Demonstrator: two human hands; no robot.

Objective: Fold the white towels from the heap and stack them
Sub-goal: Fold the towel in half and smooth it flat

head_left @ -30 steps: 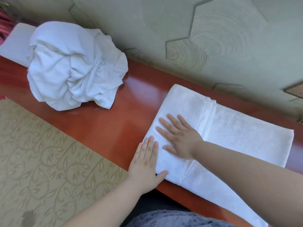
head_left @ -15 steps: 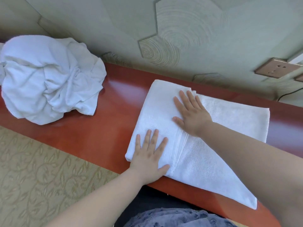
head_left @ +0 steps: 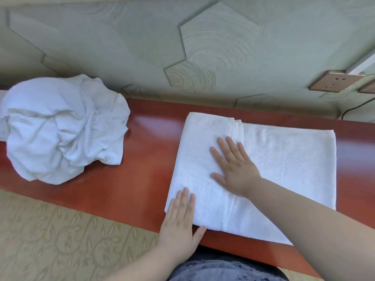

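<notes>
We press towel (head_left: 284,163) on bench (head_left: 146,173): left grip (head_left: 180,224) at near corner, right grip (head_left: 235,169) mid-towel, both flat, clasping nothing. Heap (head_left: 60,128) well left.

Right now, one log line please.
left hand: flat on folded towel near corner | right hand: flat on towel middle | heap: crumpled on counter, apart

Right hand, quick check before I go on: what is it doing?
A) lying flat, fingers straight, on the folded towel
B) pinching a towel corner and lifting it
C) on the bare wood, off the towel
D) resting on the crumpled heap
A: the right hand lies flat with straight fingers on the folded towel, well apart from the heap.
</notes>
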